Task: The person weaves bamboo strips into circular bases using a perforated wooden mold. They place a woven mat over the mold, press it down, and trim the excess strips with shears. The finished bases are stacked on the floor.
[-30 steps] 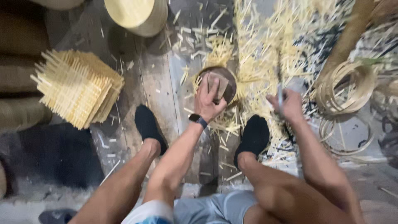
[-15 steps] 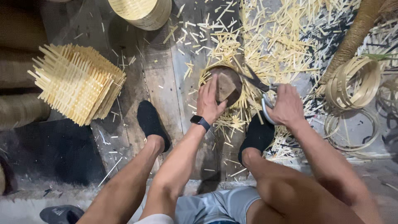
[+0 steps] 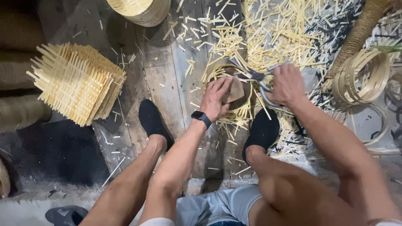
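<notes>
Left hand: your left hand [image 3: 215, 98] lies flat, fingers spread, pressing a brown block [image 3: 235, 90] down onto the woven bamboo piece [image 3: 234, 109] on the floor — not clamped on anything.
Right hand: your right hand [image 3: 287, 83] is closed around the handles of the scissors [image 3: 255, 77], blades pointing toward the block.
Workpiece: it sits on the plank floor [image 3: 163, 83] between your two black shoes, just ahead of the right shoe [image 3: 261, 129]; its loose strip ends stick out past the block.
View: the blade tips are partly hidden — I can't tell whether they are open.
Risk: the blades lie just beside your left fingertips; a slip could nick them.
Risk: if your press eases, the weave may shift and the cut run crooked.
Nearby: the stack of woven squares [image 3: 77, 88] lies well apart.
</notes>
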